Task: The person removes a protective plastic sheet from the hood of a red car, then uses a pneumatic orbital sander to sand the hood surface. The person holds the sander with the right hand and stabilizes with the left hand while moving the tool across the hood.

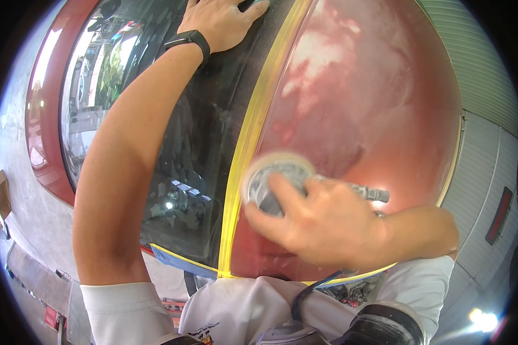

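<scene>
My right hand (pixel 328 221) is wrapped over the top of a round sander (pixel 282 172), slightly blurred. The sander's pad rests on a dull red car panel (pixel 397 161), close to its taped edge. Yellow masking tape (pixel 250 138) runs along the border between the red panel and dark glass (pixel 184 167). Farther off, my left hand (pixel 221 23) lies on the dark glass with thumb and fingers apart; some fingertips pass out of the top of the picture. A black band circles my left wrist.
Pale, hazy patches (pixel 322 57) mark the red panel. Blue masking film (pixel 181 259) hangs at the near edge of the glass. A dark hose (pixel 311 290) passes by my body. Grey shutter and wall (pixel 483 138) stand right; a cardboard box (pixel 2 195) lies far left.
</scene>
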